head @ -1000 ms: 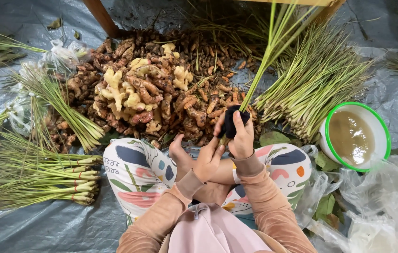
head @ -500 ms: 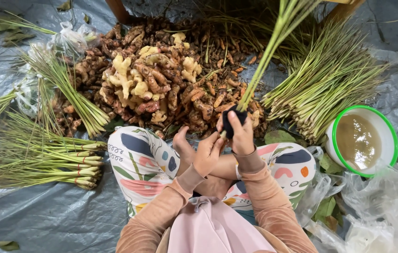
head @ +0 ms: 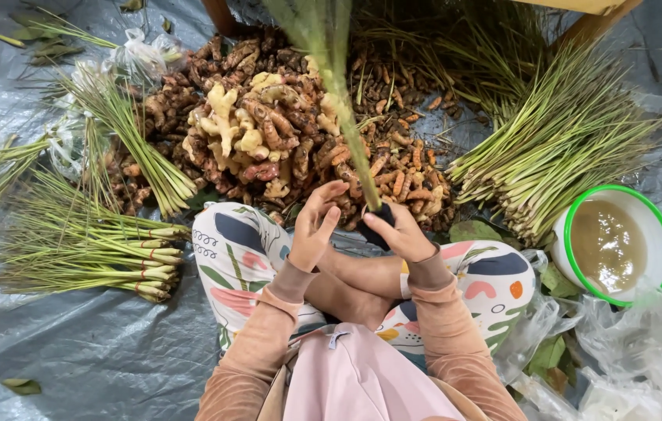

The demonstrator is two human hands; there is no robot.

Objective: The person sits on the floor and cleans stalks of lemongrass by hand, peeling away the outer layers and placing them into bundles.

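Observation:
My right hand grips the base of a bundle of lemongrass stalks, held upright so its green tops rise toward the camera. A dark band or wrap sits around the base where the fingers close. My left hand hovers just left of the base with fingers spread, holding nothing. Both hands are above my crossed legs in patterned trousers. Right in front lies a heap of ginger and turmeric roots.
Tied lemongrass bundles lie at the left and a loose pile at the right. A white bowl with a green rim holds murky water at the right. Crumpled clear plastic bags lie near it. Grey tarpaulin covers the ground.
The lemongrass bundle has swung from leaning right to standing upright toward the camera. My left hand has come off the base and spread its fingers.

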